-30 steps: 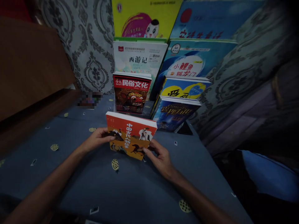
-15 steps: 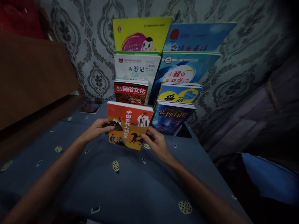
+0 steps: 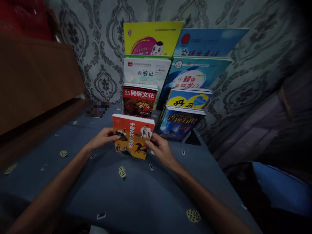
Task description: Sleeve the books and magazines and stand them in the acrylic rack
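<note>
Both arms reach forward from the lower corners of the view, and they come near to each other at one orange book. The left hand grips this book at its left edge: the thumb lies on the front cover, pointing inward, and the other fingers go behind, where they are mostly hidden. The left forearm is almost straight with the wrist. The right hand holds the opposite edge in the same manner, with its thumb pressed on the cover near the picture of a horse and its bent fingers passing behind. So the grip of each hand is closed on the book.

The orange book stands nearly upright between the hands, its cover turned to the person and its top edge sloping down a little to the right. It is above the blue cloth; whether its bottom touches the cloth, I cannot tell.

Just behind it stands a red book, with a white book and a yellow-green book farther back. Beyond the right hand, a dark blue book leans in front of a second column of books.
</note>
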`<action>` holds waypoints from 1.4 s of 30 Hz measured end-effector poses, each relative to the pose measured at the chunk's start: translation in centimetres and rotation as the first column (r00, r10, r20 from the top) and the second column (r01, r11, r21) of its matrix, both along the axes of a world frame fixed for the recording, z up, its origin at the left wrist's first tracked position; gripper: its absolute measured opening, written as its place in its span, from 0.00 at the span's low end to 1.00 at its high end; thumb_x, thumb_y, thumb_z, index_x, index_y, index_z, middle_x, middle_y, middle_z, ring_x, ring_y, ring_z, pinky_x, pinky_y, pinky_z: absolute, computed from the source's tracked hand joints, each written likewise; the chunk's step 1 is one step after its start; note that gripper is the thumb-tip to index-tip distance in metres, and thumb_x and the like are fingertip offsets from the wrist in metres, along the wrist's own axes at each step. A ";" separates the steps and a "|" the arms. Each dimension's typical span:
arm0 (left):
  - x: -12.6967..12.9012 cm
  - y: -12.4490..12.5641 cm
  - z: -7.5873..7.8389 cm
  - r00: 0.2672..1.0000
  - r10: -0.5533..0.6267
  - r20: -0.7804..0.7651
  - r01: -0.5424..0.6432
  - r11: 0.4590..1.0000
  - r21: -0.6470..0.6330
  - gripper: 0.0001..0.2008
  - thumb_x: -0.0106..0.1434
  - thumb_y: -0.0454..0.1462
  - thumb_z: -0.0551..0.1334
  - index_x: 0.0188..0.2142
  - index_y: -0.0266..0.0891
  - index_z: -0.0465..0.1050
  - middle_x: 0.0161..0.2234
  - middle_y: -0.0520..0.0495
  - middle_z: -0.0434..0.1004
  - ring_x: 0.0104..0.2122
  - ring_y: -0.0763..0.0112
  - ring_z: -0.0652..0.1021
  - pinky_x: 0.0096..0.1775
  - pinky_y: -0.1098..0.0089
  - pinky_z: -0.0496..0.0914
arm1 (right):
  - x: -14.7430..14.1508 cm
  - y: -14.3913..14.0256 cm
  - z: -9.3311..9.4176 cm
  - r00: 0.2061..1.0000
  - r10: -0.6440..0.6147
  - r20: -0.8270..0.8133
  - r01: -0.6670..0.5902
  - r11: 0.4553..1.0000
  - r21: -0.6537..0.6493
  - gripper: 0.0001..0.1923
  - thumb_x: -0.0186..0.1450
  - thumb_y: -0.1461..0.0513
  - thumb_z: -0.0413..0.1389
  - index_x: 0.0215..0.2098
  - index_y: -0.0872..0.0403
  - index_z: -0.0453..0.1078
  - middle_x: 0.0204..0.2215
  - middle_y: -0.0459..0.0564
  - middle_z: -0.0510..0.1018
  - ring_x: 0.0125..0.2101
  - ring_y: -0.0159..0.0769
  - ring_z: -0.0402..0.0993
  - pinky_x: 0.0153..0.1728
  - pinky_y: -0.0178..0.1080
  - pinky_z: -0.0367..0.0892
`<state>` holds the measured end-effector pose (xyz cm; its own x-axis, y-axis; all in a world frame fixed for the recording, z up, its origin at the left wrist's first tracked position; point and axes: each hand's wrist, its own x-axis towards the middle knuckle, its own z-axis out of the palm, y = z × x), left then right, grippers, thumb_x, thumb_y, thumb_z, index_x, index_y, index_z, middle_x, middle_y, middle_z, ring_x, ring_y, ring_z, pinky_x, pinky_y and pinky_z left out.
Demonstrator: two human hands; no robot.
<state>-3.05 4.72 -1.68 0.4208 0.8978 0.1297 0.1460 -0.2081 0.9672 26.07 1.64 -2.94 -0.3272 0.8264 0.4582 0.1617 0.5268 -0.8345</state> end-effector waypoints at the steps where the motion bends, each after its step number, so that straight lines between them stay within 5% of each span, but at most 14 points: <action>1: -0.1 -0.1 -0.1 1.000 0.001 0.002 -0.001 1.000 -0.005 0.22 0.55 0.48 0.72 0.43 0.35 0.81 0.39 0.43 0.84 0.33 0.69 0.79 0.34 0.72 0.73 | -0.2 -0.1 -0.1 1.000 -0.006 0.009 0.006 1.000 0.005 0.12 0.69 0.55 0.55 0.46 0.52 0.72 0.39 0.50 0.82 0.37 0.38 0.80 0.35 0.39 0.75; 6: -0.1 -0.9 -0.5 0.998 0.053 0.015 -0.053 0.999 -0.009 0.23 0.53 0.50 0.74 0.41 0.35 0.81 0.35 0.45 0.84 0.27 0.73 0.76 0.27 0.75 0.71 | -1.1 -0.5 0.9 0.996 -0.054 0.070 0.050 0.997 0.063 0.16 0.70 0.52 0.54 0.48 0.53 0.72 0.37 0.49 0.81 0.33 0.36 0.77 0.33 0.39 0.74; 12: -0.3 -1.3 -1.0 0.998 0.063 -0.016 -0.063 0.998 -0.001 0.22 0.52 0.48 0.75 0.42 0.37 0.81 0.36 0.44 0.84 0.29 0.68 0.78 0.31 0.71 0.74 | -1.3 -0.6 3.3 0.988 -0.074 0.136 0.053 0.987 0.152 0.20 0.71 0.48 0.53 0.50 0.54 0.71 0.35 0.48 0.81 0.30 0.34 0.74 0.33 0.39 0.73; 15: -0.9 -1.5 -0.4 0.996 -0.009 -0.091 0.012 0.999 0.031 0.21 0.51 0.48 0.76 0.41 0.39 0.82 0.36 0.45 0.85 0.33 0.64 0.80 0.36 0.69 0.75 | -1.0 -1.9 4.6 0.963 -0.019 0.267 -0.046 0.971 0.235 0.17 0.73 0.51 0.51 0.44 0.56 0.73 0.32 0.48 0.79 0.30 0.34 0.73 0.34 0.38 0.71; 20: -1.5 -2.2 2.0 0.921 -0.330 -0.208 0.337 0.941 -0.001 0.19 0.56 0.52 0.72 0.36 0.40 0.83 0.39 0.42 0.84 0.41 0.59 0.82 0.45 0.65 0.74 | -1.4 -5.4 6.9 0.772 0.115 0.625 -0.385 0.867 0.316 0.14 0.72 0.56 0.55 0.51 0.56 0.70 0.41 0.54 0.81 0.42 0.38 0.77 0.44 0.40 0.71; 24: -1.4 -3.2 3.3 0.900 -0.381 -0.209 0.387 0.922 -0.018 0.19 0.58 0.52 0.71 0.40 0.41 0.82 0.43 0.41 0.84 0.45 0.58 0.81 0.52 0.63 0.72 | -2.3 -7.1 8.1 0.624 0.128 0.770 -0.513 0.811 0.281 0.12 0.73 0.56 0.54 0.50 0.55 0.69 0.45 0.54 0.80 0.44 0.40 0.76 0.41 0.40 0.73; 31: -1.3 -3.4 3.5 0.851 -0.456 -0.262 0.461 0.886 -0.044 0.16 0.61 0.50 0.70 0.40 0.41 0.82 0.44 0.42 0.83 0.46 0.61 0.81 0.52 0.64 0.73 | -3.2 -8.2 7.4 0.562 0.064 0.825 -0.553 0.771 0.317 0.10 0.72 0.63 0.53 0.51 0.57 0.68 0.39 0.54 0.81 0.37 0.41 0.77 0.31 0.40 0.72; 42: -1.5 -3.3 3.2 0.826 -0.496 -0.268 0.510 0.860 -0.022 0.16 0.62 0.50 0.69 0.39 0.40 0.81 0.44 0.40 0.83 0.46 0.61 0.81 0.52 0.63 0.72 | -3.8 -9.3 6.6 0.552 0.005 0.834 -0.564 0.738 0.369 0.13 0.70 0.66 0.55 0.53 0.59 0.67 0.38 0.55 0.81 0.37 0.43 0.77 0.31 0.43 0.73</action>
<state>-4.50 1.40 1.55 0.8365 0.5479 -0.0074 0.2480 -0.3664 0.8968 22.25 -7.66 3.66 -0.9282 0.2997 0.2203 0.3044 0.9525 -0.0131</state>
